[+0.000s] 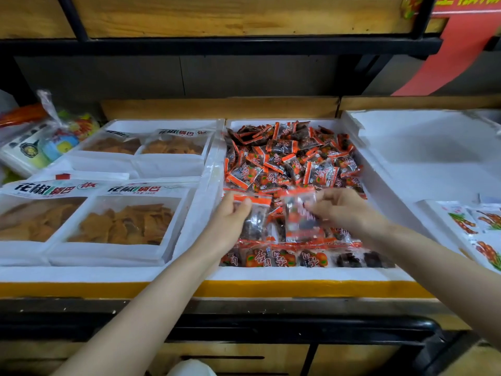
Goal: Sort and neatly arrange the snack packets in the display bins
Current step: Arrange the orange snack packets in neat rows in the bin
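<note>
- Three white foam bins sit side by side.
- The left bin [81, 274] holds four large windowed bags [122, 223] of orange crisps.
- The middle bin [271, 275] holds a heap of small orange snack packets [292, 158], too many to count.
- The left hand [233, 213] grips one packet [254, 221] and the right hand [341, 207] pinches a second packet [299, 218], which is blurred; both are above the heap.
- The right bin [406, 164] holds a few white packets [477, 226] in its near corner.
</note>
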### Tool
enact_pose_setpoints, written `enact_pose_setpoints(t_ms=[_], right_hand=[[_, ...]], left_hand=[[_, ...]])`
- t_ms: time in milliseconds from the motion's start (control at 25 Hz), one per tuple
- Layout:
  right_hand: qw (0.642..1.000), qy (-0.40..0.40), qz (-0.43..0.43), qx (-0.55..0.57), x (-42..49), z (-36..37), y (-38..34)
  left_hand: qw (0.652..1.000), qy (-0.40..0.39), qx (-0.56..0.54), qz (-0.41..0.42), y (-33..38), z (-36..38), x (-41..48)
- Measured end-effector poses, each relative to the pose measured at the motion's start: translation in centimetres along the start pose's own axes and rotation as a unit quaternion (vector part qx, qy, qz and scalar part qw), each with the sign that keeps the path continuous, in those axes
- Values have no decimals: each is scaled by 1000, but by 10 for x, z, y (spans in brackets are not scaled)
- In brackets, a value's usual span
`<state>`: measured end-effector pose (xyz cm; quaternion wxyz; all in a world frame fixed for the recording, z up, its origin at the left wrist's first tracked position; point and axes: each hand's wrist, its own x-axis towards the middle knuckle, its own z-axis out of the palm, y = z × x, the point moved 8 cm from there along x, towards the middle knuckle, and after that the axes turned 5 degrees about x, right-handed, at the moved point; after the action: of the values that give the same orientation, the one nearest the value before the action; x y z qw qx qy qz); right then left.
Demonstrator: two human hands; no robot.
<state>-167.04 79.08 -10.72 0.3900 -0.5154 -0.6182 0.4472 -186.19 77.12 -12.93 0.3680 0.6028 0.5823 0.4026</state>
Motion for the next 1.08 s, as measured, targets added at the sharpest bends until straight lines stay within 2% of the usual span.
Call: enact_pose_setpoints(t_ms=[80,120,200,320,440,560,600,680,760,920,1000,1080], right_hand=[[992,-46,46,-106,-4,8,19],[988,-71,71,-121,-5,15,29],[982,-109,106,-109,-8,29,43],[983,-119,113,-83,-7,39,47],[979,-116,84,-143,-5,40,46],[970,-92,-5,-223,-6,33,31],[976,-76,-28,-203,-9,28,22],[994,-60,-42,-76,-14,19,7],[997,-62,-49,-3,-18,13,-4],[997,-78,-23,-17,-17,-3,8],[998,-50,3,-31,-11,-22,21],[996,-41,32,-74,-8,-33,37]], left_hand=[[999,36,-32,-6,1,-12,0],[998,47,-40,1,3,-16,0],[997,61,-44,12,6,-19,-1],[996,74,-45,15,9,-18,-1],[996,70,-46,25,13,-13,0],[998,61,-27,18,17,-5,1],[998,61,-16,19,19,-2,2],[998,48,-5,31,25,6,3],[999,16,-2,50,34,22,4],[988,-63,58,129,49,52,4],[956,-130,196,175,44,57,5],[909,-224,309,169,21,60,4]])
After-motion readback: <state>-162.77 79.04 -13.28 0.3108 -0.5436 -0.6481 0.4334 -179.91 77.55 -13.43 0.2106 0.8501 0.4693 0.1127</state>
